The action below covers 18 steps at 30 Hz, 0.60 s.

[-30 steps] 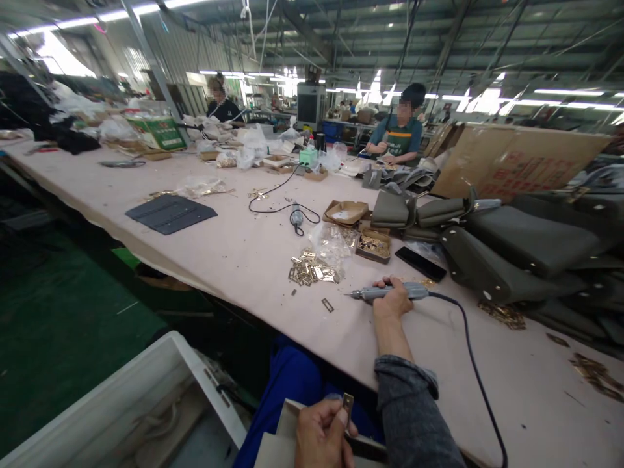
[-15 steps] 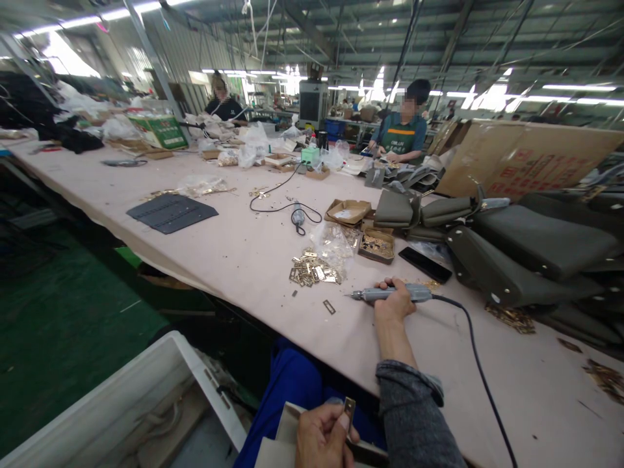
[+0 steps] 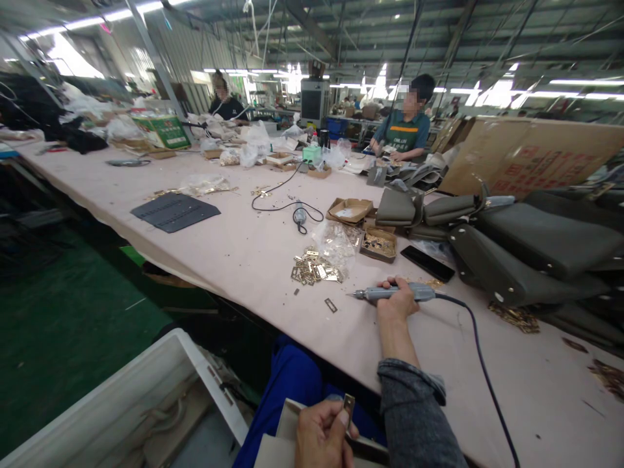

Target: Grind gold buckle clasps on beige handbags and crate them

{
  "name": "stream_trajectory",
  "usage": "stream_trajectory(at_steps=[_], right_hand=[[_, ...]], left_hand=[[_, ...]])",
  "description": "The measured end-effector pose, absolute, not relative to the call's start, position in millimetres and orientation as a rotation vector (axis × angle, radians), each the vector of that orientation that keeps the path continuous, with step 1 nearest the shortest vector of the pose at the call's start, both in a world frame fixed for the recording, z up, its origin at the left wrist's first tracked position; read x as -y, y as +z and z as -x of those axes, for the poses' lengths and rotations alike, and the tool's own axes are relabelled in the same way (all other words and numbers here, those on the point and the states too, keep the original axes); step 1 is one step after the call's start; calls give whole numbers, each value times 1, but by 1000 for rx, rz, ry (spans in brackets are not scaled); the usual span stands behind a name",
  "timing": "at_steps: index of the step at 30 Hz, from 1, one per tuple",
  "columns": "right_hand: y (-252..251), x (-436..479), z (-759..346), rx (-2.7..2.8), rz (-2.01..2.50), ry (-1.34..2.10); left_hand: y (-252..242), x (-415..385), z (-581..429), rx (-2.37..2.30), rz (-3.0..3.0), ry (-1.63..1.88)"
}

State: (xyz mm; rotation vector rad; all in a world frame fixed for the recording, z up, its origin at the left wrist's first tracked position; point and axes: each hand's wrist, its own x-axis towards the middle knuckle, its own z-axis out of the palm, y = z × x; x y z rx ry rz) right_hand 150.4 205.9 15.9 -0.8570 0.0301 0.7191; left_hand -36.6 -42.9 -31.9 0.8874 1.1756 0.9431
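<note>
My right hand point(image 3: 397, 300) is wrapped round a grey electric screwdriver point(image 3: 374, 294), which lies level just over or on the table, its tip pointing left and its black cord trailing right. Low in the view, above my lap, my left hand point(image 3: 322, 434) pinches a small flat metal plate point(image 3: 348, 408) with holes between thumb and fingers. Under that hand is a beige-grey piece point(image 3: 275, 452), partly hidden. Left of the screwdriver tip lies a single rectangular metal frame point(image 3: 331, 305). Beyond it is a pile of gold metal plates point(image 3: 312, 268) beside a clear plastic bag point(image 3: 336, 242).
A small box of screws point(image 3: 379, 244) and a black phone point(image 3: 428, 263) lie past my right hand. Dark olive bag pieces point(image 3: 531, 250) are heaped at right. A white bin point(image 3: 195, 364) stands at lower left. Two people sit across the table point(image 3: 234, 240).
Both hands keep their grips and hold nearly the same places. The whole view has shifted very slightly.
</note>
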Motion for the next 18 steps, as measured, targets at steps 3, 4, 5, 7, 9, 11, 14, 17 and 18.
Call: stream_trajectory(at_steps=[3, 4, 5, 7, 9, 11, 14, 17, 18], right_hand=[[16, -206, -150, -20, 850, 719], [16, -205, -150, -18, 850, 718], [16, -205, -150, -15, 851, 718], [16, -205, -149, -12, 855, 719], [17, -204, -149, -14, 857, 723], [17, -204, -149, -16, 855, 726], [21, -203, -148, -8, 842, 739], [33, -197, -149, 7, 832, 759], [38, -192, -150, 18, 832, 765]], left_hand=[[-32, 43, 37, -1167, -890, 940], [-32, 43, 37, -1167, -890, 937], [-32, 43, 37, -1168, -890, 935], [-31, 43, 37, -1173, -884, 934], [-30, 43, 36, -1176, -873, 936], [-30, 43, 35, -1180, -855, 942], [-29, 42, 33, -1184, -823, 957], [-26, 41, 32, -1176, -809, 960], [-23, 40, 32, -1174, -811, 961]])
